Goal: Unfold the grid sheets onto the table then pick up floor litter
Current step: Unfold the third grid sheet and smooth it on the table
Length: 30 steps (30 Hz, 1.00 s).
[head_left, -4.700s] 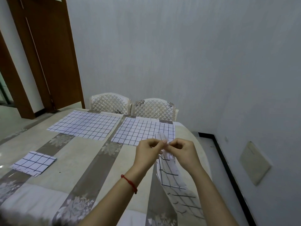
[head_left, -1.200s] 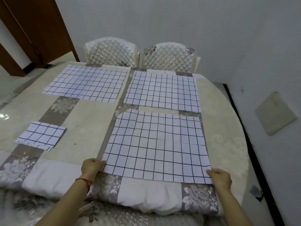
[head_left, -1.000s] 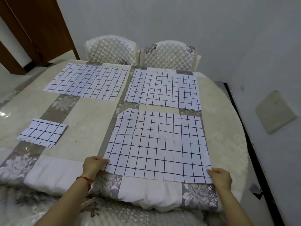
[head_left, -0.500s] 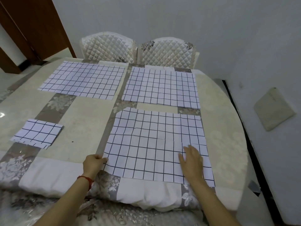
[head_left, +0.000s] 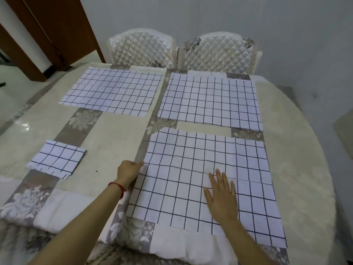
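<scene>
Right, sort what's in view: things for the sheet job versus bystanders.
Job: near grid sheet, left hand at its left edge, right hand flat on it; two far unfolded sheets; folded sheet.
Bystanders: two quilted chairs, door.

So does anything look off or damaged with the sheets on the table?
The nearest grid sheet, under both hands, has its far left corner cut off at an angle, and creases run across it. A smaller sheet at left lies folded, unlike the three spread ones.
</scene>
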Each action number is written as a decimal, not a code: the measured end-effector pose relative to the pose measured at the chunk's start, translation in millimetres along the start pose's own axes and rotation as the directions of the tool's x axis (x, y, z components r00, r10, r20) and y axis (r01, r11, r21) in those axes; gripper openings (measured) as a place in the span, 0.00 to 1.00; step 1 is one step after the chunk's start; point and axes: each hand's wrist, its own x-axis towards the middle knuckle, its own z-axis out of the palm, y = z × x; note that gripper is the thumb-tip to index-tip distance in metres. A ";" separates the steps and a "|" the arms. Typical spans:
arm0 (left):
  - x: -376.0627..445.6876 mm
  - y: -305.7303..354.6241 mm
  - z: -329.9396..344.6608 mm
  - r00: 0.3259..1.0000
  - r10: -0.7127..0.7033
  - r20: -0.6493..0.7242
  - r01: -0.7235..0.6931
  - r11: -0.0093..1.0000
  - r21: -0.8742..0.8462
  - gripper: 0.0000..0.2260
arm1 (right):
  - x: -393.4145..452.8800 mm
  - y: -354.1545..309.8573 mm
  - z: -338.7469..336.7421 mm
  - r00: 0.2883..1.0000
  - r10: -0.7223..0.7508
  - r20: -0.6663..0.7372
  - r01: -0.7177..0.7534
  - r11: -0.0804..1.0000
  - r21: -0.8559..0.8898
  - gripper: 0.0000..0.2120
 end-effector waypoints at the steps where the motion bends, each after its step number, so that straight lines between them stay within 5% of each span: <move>1: 11.0 11.7 2.8 1.000 -0.010 0.007 0.011 1.000 -0.029 0.17 | 0.6 -0.1 0.3 1.000 0.010 0.000 -0.010 1.000 -0.012 0.30; 6: 60.9 63.8 19.7 0.999 0.006 0.034 -0.002 0.991 -0.133 0.16 | 1.9 3.1 6.7 0.999 0.014 -0.036 -0.015 0.999 -0.044 0.27; 13: 91.3 89.7 30.3 0.997 0.068 0.023 -0.064 0.985 -0.161 0.03 | 3.0 7.0 14.4 0.997 -0.015 -0.077 0.011 0.998 -0.055 0.26; 19: 93.0 77.7 29.1 0.986 0.156 -0.055 -0.165 0.947 -0.277 0.17 | 3.3 9.2 17.5 0.996 -0.019 -0.082 0.014 0.998 -0.068 0.26; 22: 83.0 76.6 27.6 0.972 0.183 -0.148 -0.201 0.972 -0.122 0.17 | 3.3 7.7 15.5 0.997 -0.011 -0.076 0.005 0.997 -0.076 0.26; 25: 60.8 71.9 35.1 0.898 0.396 -0.193 -0.343 0.903 0.259 0.16 | 3.3 4.4 11.3 0.998 -0.004 -0.068 -0.001 0.997 -0.072 0.27; 28: 20.8 57.1 70.2 0.755 0.655 -0.001 -0.580 0.669 0.466 0.18 | 3.2 4.0 10.5 0.997 0.003 -0.074 -0.009 0.997 -0.073 0.27; 30: -10.7 47.9 100.8 0.710 0.687 0.155 -0.657 0.566 0.498 0.21 | 3.2 4.8 11.5 0.998 0.007 -0.066 -0.012 0.997 -0.078 0.27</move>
